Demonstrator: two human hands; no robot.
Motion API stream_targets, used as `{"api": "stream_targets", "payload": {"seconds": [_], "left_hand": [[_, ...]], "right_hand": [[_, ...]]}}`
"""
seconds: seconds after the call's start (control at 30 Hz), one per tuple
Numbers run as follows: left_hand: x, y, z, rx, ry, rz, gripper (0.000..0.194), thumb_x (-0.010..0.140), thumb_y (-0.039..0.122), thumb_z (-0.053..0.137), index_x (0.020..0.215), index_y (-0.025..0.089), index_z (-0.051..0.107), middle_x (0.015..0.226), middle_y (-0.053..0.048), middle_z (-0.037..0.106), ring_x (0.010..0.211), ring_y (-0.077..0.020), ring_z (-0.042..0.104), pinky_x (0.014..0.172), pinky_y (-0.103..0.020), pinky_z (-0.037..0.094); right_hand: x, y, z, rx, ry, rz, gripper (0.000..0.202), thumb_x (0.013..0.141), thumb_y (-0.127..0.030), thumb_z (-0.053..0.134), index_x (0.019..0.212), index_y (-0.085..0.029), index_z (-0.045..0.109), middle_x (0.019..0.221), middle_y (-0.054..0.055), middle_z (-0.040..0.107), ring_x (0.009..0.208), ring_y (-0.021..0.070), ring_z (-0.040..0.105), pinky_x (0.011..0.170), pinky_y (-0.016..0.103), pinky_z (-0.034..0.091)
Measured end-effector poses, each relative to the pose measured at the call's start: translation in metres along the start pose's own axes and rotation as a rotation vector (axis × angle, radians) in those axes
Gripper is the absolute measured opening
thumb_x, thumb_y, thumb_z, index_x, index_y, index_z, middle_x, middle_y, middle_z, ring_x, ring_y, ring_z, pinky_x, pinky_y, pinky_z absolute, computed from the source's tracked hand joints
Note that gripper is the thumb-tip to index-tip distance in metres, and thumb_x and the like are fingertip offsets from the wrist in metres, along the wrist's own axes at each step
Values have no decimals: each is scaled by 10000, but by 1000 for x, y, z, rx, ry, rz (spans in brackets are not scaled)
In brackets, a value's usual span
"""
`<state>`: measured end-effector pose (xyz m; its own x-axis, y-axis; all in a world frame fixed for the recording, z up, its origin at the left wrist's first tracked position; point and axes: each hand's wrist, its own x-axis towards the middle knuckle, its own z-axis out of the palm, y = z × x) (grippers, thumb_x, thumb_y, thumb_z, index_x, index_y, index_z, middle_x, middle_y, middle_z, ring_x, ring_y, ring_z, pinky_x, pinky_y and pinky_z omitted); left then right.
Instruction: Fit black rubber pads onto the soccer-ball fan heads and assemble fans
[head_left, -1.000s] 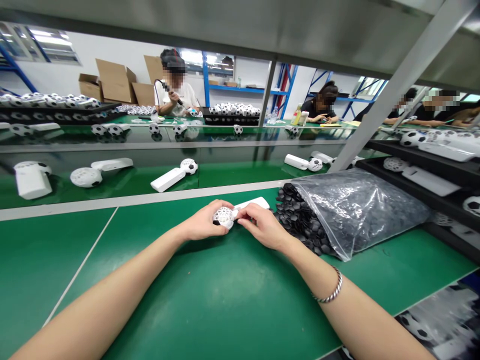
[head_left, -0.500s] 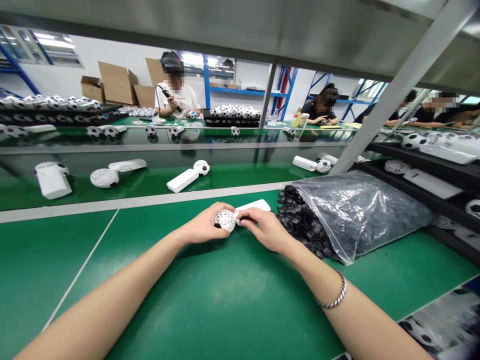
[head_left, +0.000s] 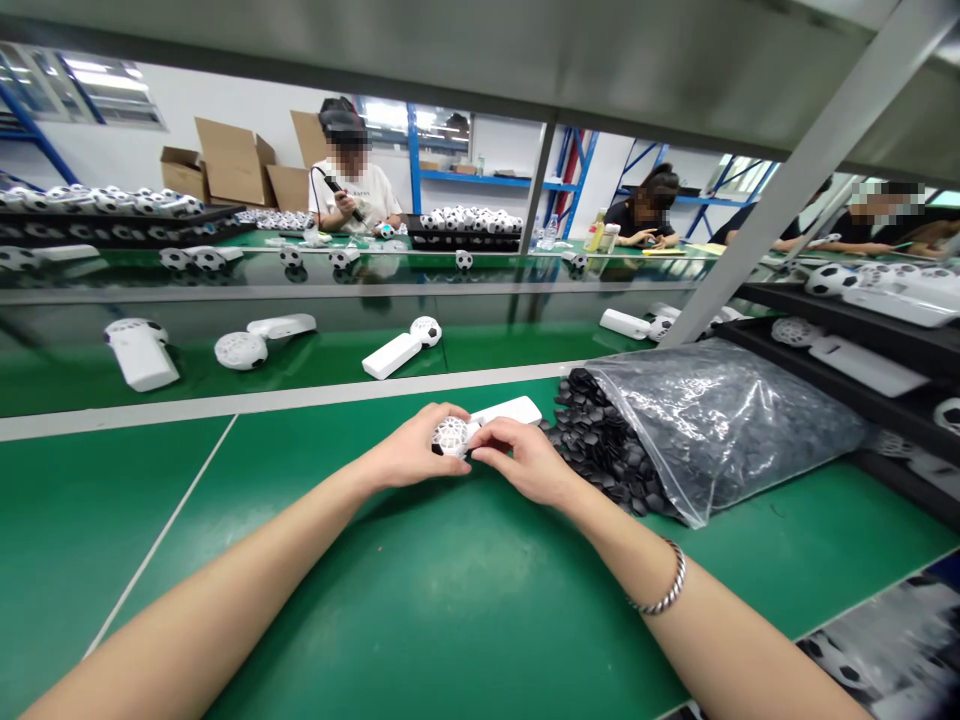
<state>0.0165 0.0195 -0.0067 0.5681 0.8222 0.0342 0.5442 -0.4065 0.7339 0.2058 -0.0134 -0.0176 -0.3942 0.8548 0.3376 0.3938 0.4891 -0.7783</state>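
Observation:
My left hand (head_left: 415,447) is wrapped round the ball-shaped head of a white handheld device (head_left: 451,437), which has a lattice front and a black patch low on its left. The device's white handle (head_left: 511,410) points to the right on the green table, behind my right hand (head_left: 523,458). The fingertips of my right hand are pinched together at the right side of the ball; whatever they hold is too hidden to name. Right of that hand, black pieces (head_left: 600,440) spill from a clear plastic bag (head_left: 735,420).
Beyond the pale table edge (head_left: 225,404), similar devices lie on a green belt (head_left: 337,350). Black trays (head_left: 885,400) with more devices stand at the right, beside a slanted metal post (head_left: 757,215). Several people sit farther back, one in a white shirt (head_left: 360,195).
The devices on the belt have shifted right. My right fingertips have moved slightly left, closer to the ball, and the dark piece seen at them before is now hidden.

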Motion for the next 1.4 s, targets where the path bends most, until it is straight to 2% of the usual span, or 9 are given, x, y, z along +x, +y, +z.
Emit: {"api": "stream_targets", "payload": {"seconds": [0.17, 0.33, 0.5, 0.77, 0.97, 1.07, 1.2, 1.33, 1.4], "left_hand": [[1, 0, 3, 0, 40, 28, 547, 632, 409, 674, 1106, 216, 484, 1108, -59, 505, 1018, -239, 489, 884, -366, 388], [0, 5, 6, 11, 92, 5, 464, 646, 335, 650, 1069, 209, 506, 1073, -50, 521, 1002, -236, 497, 874, -361, 393], [-1, 7, 7, -8, 105, 4, 453, 641, 289, 637, 1069, 209, 511, 1083, -47, 517, 1014, -239, 493, 887, -361, 390], [-1, 5, 6, -5, 97, 29, 430, 653, 258, 607, 1068, 220, 505, 1070, -41, 510, 1015, -236, 492, 905, -366, 383], [-4, 4, 15, 9, 190, 91, 408, 633, 192, 594, 1035, 206, 527, 1027, -51, 519, 990, -226, 502, 895, -350, 395], [-4, 2, 18, -6, 217, 123, 425, 600, 182, 620, 1018, 208, 547, 1008, -47, 532, 961, -219, 517, 874, -330, 413], [8, -6, 3, 10, 332, 108, 450, 568, 164, 654, 1005, 220, 562, 1019, -29, 554, 940, -208, 539, 859, -307, 426], [40, -28, -32, 79, 578, -19, 452, 631, 219, 640, 1066, 213, 516, 1081, -49, 524, 987, -221, 523, 880, -337, 409], [59, -44, -50, 119, 656, -84, 461, 672, 268, 622, 1106, 187, 488, 1102, -82, 513, 1004, -240, 512, 885, -363, 398]], "right_hand": [[3, 0, 4, 40, 21, -12, 70, 777, -132, 545, 789, -166, 604, 757, 5, 603, 713, 121, 544, 689, 251, 436], [3, 3, 7, -36, 87, -57, 61, 764, -132, 560, 738, -166, 603, 741, 2, 593, 717, 121, 529, 691, 249, 415], [2, 8, 12, 84, 61, 64, 46, 772, -190, 555, 750, -162, 584, 694, -11, 578, 642, 109, 514, 628, 235, 423], [5, 8, 14, 178, 86, 136, 53, 731, -203, 598, 718, -168, 560, 665, -22, 557, 595, 94, 511, 575, 216, 435], [5, 9, 14, 158, 83, 285, 125, 704, -263, 628, 694, -172, 542, 584, -39, 530, 488, 83, 488, 464, 193, 423], [5, 7, 13, 119, 70, 288, 145, 718, -289, 615, 691, -177, 526, 585, -36, 529, 497, 91, 489, 470, 200, 421], [4, 2, 6, -70, 84, 180, 148, 786, -334, 543, 739, -194, 543, 708, -2, 576, 613, 124, 526, 579, 238, 439], [2, 5, -2, -252, 70, 149, 160, 831, -347, 470, 796, -217, 555, 785, 21, 586, 673, 149, 553, 612, 265, 451], [0, 12, -5, -358, 58, 151, 155, 833, -351, 460, 832, -230, 556, 856, 36, 595, 758, 173, 570, 634, 280, 462]]}}
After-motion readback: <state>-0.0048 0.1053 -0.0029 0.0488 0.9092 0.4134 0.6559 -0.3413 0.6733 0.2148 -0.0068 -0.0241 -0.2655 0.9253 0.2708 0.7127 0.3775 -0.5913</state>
